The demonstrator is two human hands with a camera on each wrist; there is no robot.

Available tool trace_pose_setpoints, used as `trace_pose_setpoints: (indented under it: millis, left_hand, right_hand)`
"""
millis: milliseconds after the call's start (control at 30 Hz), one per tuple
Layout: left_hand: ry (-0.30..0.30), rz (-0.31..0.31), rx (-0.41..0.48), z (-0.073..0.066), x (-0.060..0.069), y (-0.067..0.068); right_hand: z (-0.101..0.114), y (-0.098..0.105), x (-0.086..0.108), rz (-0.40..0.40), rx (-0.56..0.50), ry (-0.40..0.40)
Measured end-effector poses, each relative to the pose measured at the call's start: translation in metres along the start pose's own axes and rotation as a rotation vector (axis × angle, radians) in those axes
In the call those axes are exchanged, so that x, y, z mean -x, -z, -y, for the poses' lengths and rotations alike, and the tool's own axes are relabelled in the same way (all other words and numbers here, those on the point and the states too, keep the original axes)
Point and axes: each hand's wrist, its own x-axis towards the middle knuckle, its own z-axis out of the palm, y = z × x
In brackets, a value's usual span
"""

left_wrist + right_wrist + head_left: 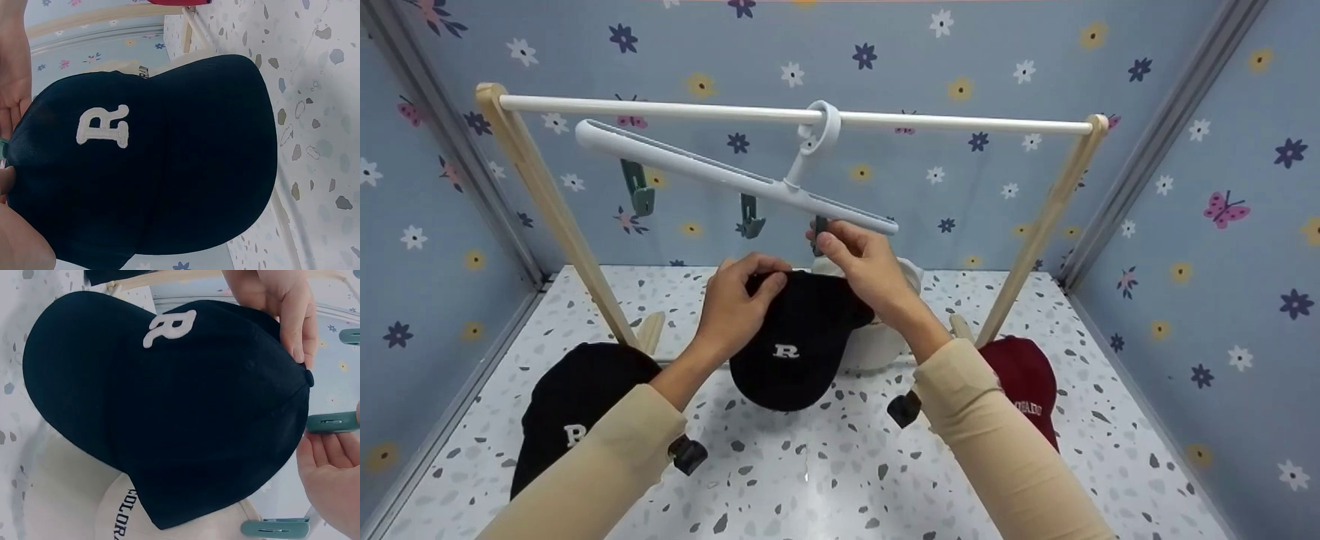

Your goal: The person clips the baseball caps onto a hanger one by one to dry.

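A black cap (802, 337) with a white letter R hangs brim-down in the middle of the head view. My left hand (739, 304) pinches its crown near the top. My right hand (866, 262) pinches a green clip (332, 422) under the hanger. In the right wrist view, that clip's tip meets the cap's edge close to the top button; whether it bites the fabric I cannot tell. The pale blue hanger (720, 174) tilts down to the right on a white rod (660, 109). Behind the black cap is a cream cap (877, 346), with another green clip (275, 529) at its top.
Two more green clips (639, 191) dangle from the hanger's left part. Wooden posts (559, 217) hold the rod at both ends. Another black cap (577, 397) lies at left, a dark red cap (1024, 375) at right. Flowered panels enclose the speckled surface (810, 480).
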Motion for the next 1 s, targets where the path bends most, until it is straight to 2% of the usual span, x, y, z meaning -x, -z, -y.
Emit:
trace_pose_setpoints:
  millis: [133, 367, 567, 1000]
  left_hand:
    - [0.002, -0.005, -0.015, 0.001, 0.001, 0.000]
    - [0.003, 0.008, -0.010, -0.001, 0.002, 0.001]
    - [-0.013, 0.001, -0.012, -0.002, 0.001, 0.000]
    - [-0.018, 0.012, 0.009, -0.004, 0.000, -0.006]
  right_hand:
    - [-0.002, 0.001, 0.001, -0.009, -0.025, 0.005]
    - [0.001, -0.001, 0.001, -0.093, 0.096, 0.004]
    - [0.002, -0.005, -0.002, -0.176, 0.148, 0.014]
    - [0.001, -0.010, -0.002, -0.247, 0.169, 0.026]
